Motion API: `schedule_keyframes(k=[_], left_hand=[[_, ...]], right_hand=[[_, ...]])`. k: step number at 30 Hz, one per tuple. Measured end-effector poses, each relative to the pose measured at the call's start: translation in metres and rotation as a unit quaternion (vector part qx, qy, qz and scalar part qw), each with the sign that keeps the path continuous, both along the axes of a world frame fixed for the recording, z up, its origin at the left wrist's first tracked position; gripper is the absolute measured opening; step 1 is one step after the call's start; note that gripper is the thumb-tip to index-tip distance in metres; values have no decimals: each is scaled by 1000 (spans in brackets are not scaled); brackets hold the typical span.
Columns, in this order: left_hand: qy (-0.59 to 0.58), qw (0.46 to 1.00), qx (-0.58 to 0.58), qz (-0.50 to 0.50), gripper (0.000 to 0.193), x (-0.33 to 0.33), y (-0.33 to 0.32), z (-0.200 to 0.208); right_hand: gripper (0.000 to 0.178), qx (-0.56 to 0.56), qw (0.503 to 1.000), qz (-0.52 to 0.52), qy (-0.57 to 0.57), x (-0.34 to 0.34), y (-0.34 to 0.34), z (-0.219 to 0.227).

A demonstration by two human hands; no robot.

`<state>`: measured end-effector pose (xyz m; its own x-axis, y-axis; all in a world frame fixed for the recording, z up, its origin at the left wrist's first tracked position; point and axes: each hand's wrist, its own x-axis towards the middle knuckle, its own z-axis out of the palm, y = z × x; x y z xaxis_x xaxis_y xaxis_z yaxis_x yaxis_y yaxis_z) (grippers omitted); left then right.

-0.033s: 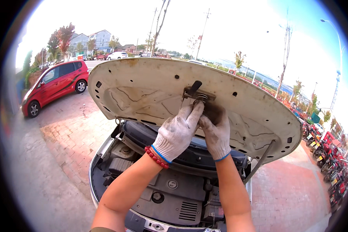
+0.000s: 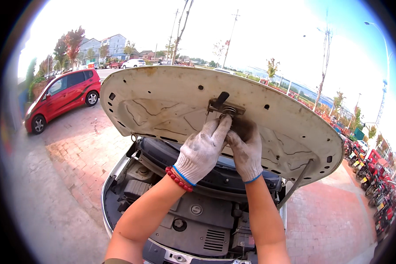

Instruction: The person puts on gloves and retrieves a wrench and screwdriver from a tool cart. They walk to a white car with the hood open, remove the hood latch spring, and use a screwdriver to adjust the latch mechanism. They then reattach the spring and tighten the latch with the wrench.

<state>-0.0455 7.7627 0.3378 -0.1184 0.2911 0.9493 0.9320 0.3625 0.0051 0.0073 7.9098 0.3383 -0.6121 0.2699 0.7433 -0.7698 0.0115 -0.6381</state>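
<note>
Both my hands wear dirty white knit gloves with blue cuffs and reach up to the underside of a raised white car hood (image 2: pixel 171 83). A metal hood latch (image 2: pixel 216 104) with a coil spring (image 2: pixel 229 110) and a black tab is fixed near the hood's upper edge. My left hand (image 2: pixel 202 152) has its fingertips closed on the latch, just below the spring. Close against it, my right hand (image 2: pixel 247 154) is bent with its fingers together beneath the latch. Dark shadow and the fingers hide what the right hand grips. A red bead bracelet (image 2: pixel 178 179) circles my left wrist.
A prop rod (image 2: pixel 297 182) supports the hood on the right. Below my forearms lies the engine bay with its dark engine cover (image 2: pixel 200 224). A red car (image 2: pixel 66 94) stands at the left, and a row of parked motorcycles (image 2: pixel 380 189) lines the right.
</note>
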Motion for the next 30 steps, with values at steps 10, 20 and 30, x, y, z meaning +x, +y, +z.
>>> schedule_keyframes(k=[10, 20, 30], left_hand=[[-77, 996, 35, -41, 59, 9, 0, 5], [-102, 986, 64, 117, 21, 30, -3, 16], [-221, 957, 1, 188, 36, 56, 14, 24]], right_hand=[[35, -62, 998, -25, 8, 0, -15, 3], [31, -103, 994, -38, -29, 5, -25, 12], [44, -177, 980, 74, -53, 12, 2, -5]])
